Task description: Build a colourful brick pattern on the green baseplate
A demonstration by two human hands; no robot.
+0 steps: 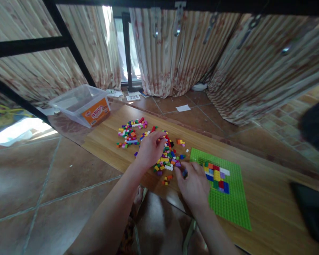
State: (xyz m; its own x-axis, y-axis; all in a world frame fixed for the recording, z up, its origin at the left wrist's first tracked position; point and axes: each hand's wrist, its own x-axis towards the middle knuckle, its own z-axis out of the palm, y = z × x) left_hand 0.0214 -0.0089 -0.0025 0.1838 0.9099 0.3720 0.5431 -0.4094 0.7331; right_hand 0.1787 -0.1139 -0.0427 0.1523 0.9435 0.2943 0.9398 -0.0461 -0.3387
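Note:
My left hand (151,150) hovers over a loose heap of small coloured toy bricks (164,159). Its fingers are curved, with a gap between thumb and forefinger, and no brick shows in them. My right hand (195,186) is low at the heap's right side, thumb and forefinger apart. A dark blue brick (184,173) shows in that gap; whether the hand touches it is unclear. Just right of this hand lies a green baseplate (228,209), partly covered by it. A flat patch of joined multicoloured bricks (217,176) sits on the plate.
A clear plastic tub (69,109) with an orange label stands at the wooden table's (106,141) far left end. More bricks (129,134) lie left of the heap. A dark flat object (308,209) rests at the right. Black metal bars (74,53) and curtains rise behind.

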